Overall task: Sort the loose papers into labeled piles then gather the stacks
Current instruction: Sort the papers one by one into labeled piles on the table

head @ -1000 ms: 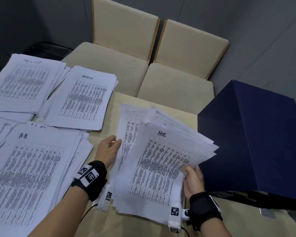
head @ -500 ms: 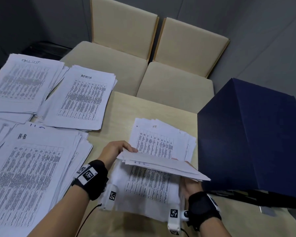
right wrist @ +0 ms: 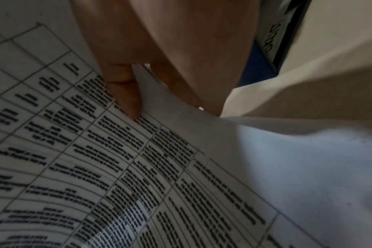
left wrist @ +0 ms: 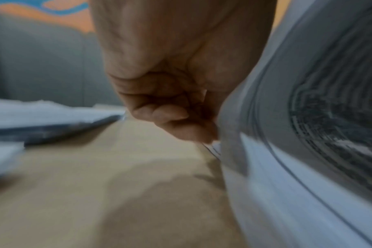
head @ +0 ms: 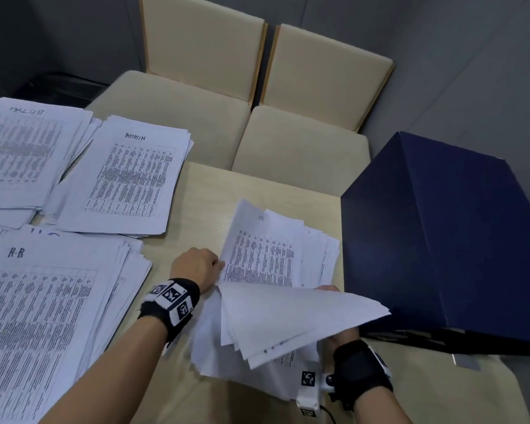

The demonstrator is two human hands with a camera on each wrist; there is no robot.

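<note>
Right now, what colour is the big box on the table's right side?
Dark navy blue, plain and unpatterned: the box shows best in the head view.

Office or meeting room. Light wood worktop (head: 257, 191) carries stacks of printed table forms with handwritten headings: an "ADMIN" pile (head: 129, 175), an "H-R" pile (head: 43, 301), and a third pile (head: 22, 148) whose heading is too blurred to read. Two matching beige padded chairs (head: 202, 87) stand side by side, pushed up against the far edge of the worktop. Plain grey walls (head: 471, 56) behind them. A large dark navy box (head: 441, 240) sits on the right side of the worktop. Paperwork and conference-style seating point to an office.
</note>
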